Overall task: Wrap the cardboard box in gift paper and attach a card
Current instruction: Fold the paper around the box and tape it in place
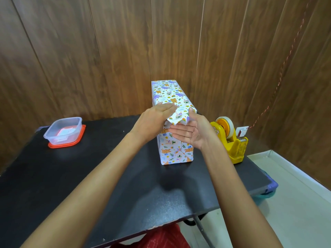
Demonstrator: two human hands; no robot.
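On the near end: top flap (177,117) of the wrapped box (176,151) hangs loose.
Left hand (154,120): flat, fingers together, pinning paper.
Right hand (188,133): open-palmed beneath the flap.
Tip: crease tight, then tape from dispenser (231,140).

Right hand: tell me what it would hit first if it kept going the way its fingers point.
The right hand points leftward across the wrapped box's near end, so it would probably meet the left hand first, though depth is unclear.

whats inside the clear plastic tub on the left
The clear tub, sitting on its orange lid, holds what look like white paper slips with pink marks. The cloudy plastic blurs them, so their print and count can't be told.
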